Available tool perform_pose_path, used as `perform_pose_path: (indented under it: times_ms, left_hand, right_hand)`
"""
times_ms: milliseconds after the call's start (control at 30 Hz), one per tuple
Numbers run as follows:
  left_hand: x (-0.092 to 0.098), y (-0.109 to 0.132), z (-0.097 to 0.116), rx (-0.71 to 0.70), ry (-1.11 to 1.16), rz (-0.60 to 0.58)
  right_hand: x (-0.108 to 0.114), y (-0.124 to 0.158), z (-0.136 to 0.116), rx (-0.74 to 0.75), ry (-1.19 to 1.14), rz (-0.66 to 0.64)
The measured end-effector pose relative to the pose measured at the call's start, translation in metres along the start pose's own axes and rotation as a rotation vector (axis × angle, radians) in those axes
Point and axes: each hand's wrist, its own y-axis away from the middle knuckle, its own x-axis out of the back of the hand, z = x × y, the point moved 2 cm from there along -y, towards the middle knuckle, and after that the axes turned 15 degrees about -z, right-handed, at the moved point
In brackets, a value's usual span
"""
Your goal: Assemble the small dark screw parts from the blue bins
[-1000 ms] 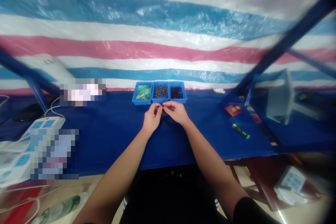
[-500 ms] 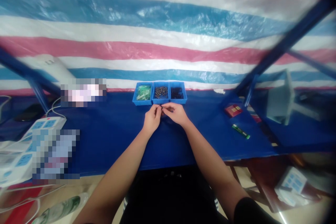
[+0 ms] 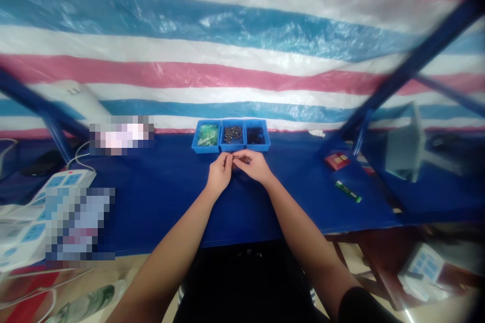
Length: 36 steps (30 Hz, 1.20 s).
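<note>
My left hand [image 3: 220,172] and my right hand [image 3: 253,165] meet over the blue table [image 3: 159,197], just in front of three small blue bins. Both hands are closed in a pinch, fingertips touching around a tiny dark part that is too small to name. The left bin [image 3: 206,136] holds green pieces, the middle bin [image 3: 232,135] holds small brownish parts, and the right bin [image 3: 256,135] holds dark parts.
A red box [image 3: 336,160] and a green stick-shaped item [image 3: 347,191] lie to the right. White power strips [image 3: 56,184] with cables sit at the left. Blue frame bars cross both sides. A striped plastic sheet hangs behind. A bottle [image 3: 81,304] lies on the floor.
The hands stay together at the same spot; the fingers shift slightly around the small part. The view has tilted up a little.
</note>
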Motion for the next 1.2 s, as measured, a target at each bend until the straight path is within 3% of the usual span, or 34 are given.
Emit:
perform_pose_path:
  times_ms: [300,1200]
  left_hand:
    - [-0.0015,0.0002,-0.0025,0.019,0.088,-0.005]
    - [0.0005,0.001,-0.0029,0.02,0.017,0.017]
  right_hand:
    - [0.0046,-0.0009,0.0016,-0.021,0.033,0.046]
    - [-0.0012,0.0002,0.0007,-0.004,0.045,-0.005]
